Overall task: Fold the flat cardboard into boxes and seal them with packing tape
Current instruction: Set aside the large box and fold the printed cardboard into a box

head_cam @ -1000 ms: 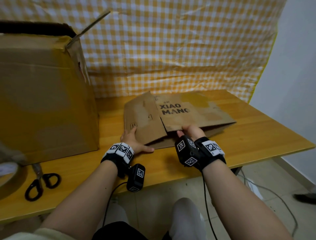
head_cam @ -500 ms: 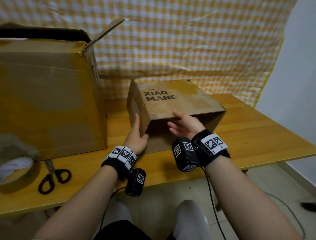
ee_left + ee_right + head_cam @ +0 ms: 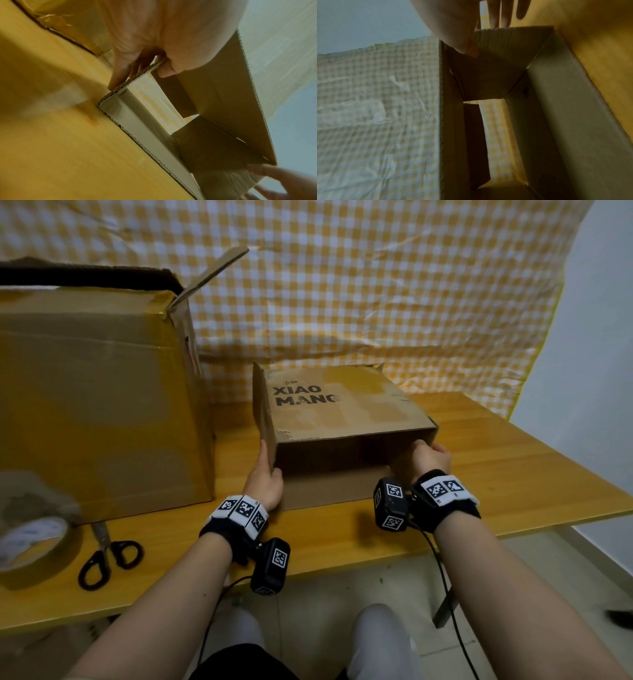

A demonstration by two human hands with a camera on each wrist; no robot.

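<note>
A small brown cardboard box [image 3: 342,409] printed XIAO MANG lies on its side on the wooden table [image 3: 513,460], opened into a tube with its near end facing me. My left hand [image 3: 265,474] pinches the near left flap, thumb inside and fingers outside, as the left wrist view shows of the hand [image 3: 139,79] on the box [image 3: 223,94]. My right hand [image 3: 428,458] holds the near right flap the same way. In the right wrist view this hand [image 3: 485,37] has its thumb on the flap's inner face of the box [image 3: 556,121]. The far end is open too.
A large brown carton [image 3: 96,405] with a raised flap stands at the left, close to the small box. A roll of packing tape [image 3: 30,539] and black-handled scissors [image 3: 106,556] lie at the front left. A yellow checked cloth [image 3: 376,285] hangs behind.
The flat cardboard has been pulled up into an open tube. My hands have moved apart, from its near edge out to the left and right side flaps.
</note>
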